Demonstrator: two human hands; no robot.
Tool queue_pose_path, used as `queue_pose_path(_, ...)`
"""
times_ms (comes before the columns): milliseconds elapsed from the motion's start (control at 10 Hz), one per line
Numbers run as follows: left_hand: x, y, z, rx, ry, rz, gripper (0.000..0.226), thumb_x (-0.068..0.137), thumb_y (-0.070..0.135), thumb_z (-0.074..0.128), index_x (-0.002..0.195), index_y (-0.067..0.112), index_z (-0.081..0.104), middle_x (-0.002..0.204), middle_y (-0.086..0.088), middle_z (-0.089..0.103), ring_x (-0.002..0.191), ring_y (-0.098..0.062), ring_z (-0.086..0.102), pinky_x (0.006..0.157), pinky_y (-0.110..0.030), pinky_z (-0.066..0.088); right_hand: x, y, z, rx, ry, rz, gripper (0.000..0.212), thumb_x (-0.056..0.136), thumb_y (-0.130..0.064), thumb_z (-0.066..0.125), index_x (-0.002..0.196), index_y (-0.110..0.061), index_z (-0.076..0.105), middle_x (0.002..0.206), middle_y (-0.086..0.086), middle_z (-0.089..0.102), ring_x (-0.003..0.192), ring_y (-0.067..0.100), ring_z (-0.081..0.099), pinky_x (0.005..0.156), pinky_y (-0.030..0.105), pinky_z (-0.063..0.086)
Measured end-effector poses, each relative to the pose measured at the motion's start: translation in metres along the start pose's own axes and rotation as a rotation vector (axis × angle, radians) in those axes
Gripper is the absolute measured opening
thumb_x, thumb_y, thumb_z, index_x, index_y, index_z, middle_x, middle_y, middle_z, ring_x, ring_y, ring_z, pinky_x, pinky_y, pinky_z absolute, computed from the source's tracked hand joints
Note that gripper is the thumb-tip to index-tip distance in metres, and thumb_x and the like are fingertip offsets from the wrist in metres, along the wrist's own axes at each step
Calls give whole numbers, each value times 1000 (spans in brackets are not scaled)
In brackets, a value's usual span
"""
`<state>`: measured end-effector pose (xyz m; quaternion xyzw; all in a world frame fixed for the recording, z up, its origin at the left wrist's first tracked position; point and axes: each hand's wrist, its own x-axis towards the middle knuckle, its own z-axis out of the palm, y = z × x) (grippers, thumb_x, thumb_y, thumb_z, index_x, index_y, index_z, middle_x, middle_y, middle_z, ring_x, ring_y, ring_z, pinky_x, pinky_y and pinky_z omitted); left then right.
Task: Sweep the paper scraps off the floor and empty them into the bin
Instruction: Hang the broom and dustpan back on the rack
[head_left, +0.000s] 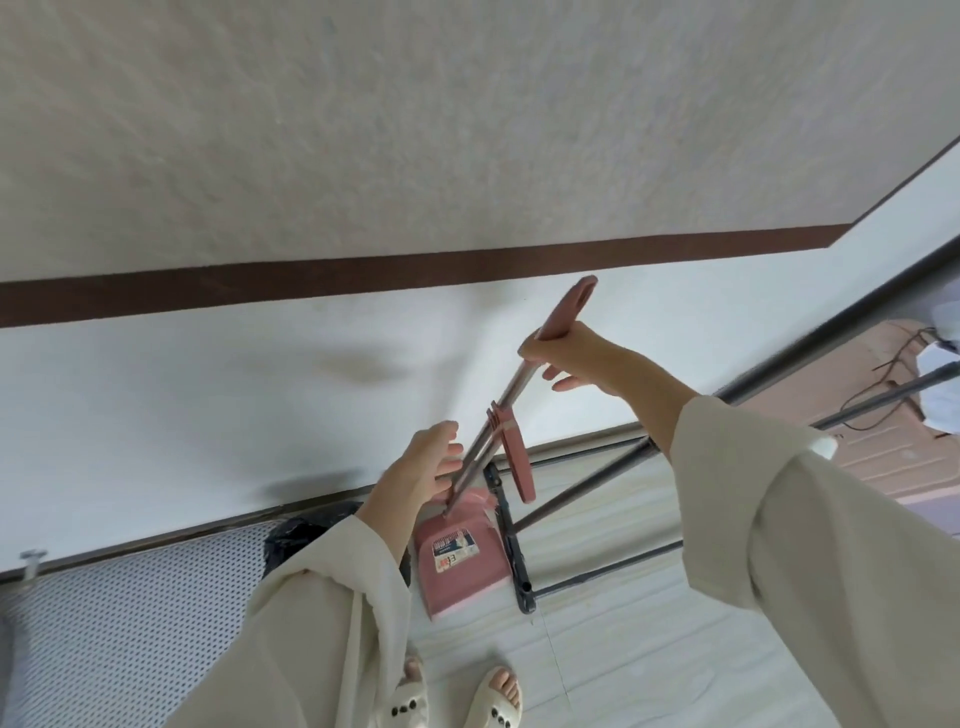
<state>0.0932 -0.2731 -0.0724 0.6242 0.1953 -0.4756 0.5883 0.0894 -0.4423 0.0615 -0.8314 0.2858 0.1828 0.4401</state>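
Head view looks steeply down a white wall with a brown band across it. Right hand grips the pink grip of a broom handle near its top, fingers curled round it. Left hand is lower, its fingers loosely spread and touching the metal shafts. Pink dustpan stands on the pale floor against the wall's foot, just left of a dark metal rack. Black-lined bin sits left of the dustpan, partly hidden by a sleeve. Open floor lies nearer, around two slippered feet.
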Motion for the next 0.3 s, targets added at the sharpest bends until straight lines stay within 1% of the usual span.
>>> queue_pose_path(100,-14,-6,-3,11,24,7,39,98,26,43,133,8,42,127,-8,53,115,-25,52,93,-37,38,-5,-2,12,40,19,6,29,91,-23,58,116,-9,58,113,13,60,94,17,53,90,35,51)
queue_pose_path(200,-27,-4,-11,56,84,65,33,97,24,44,127,9,43,118,-6,50,108,-23,51,86,-34,37,-13,2,22,14,29,57,38,93,-25,56,126,-7,53,112,14,57,97,19,50,98,40,48)
queue_pose_path(300,-39,7,-22,120,141,145,14,95,22,44,104,13,49,101,-5,50,92,-22,49,72,-30,37,-20,8,27,-180,7,101,40,95,-30,51,126,-4,54,96,16,54,84,20,48,77,31,47)
